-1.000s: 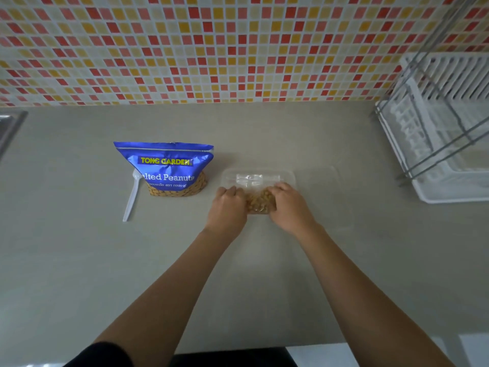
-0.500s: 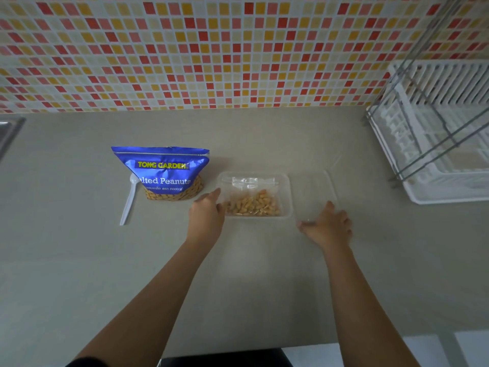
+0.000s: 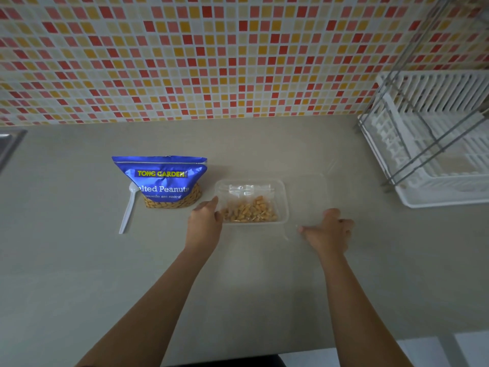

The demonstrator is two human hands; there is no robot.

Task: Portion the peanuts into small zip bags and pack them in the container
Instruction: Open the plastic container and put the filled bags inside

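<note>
Left hand (image 3: 205, 221) is apparently gripping the clear container (image 3: 285, 203) holding 1 peanut-filled zip bag (image 3: 250, 209); right hand (image 3: 329, 231), fingers spread, is resting on the clear lid (image 3: 309, 192).

Clear rectangular container (image 3: 284, 205): upright on table, no lid on, near-left corner held by left fingers (image 3: 218, 216).
Small clear zip bag (image 3: 248, 211): flat inside container, just right of left fingers; peanuts bunched in near half, empty zip strip at far side.
Clear lid (image 3: 309, 193): flat on table beside container's right end, faint; right fingers (image 3: 331, 213) rest on near edge.
Blue foil peanut bag (image 3: 161, 178): upright, beyond and left of left fingers, nuts showing at base.
White plastic spoon (image 3: 128, 211): flat, farther left, bowl against bag.
</note>
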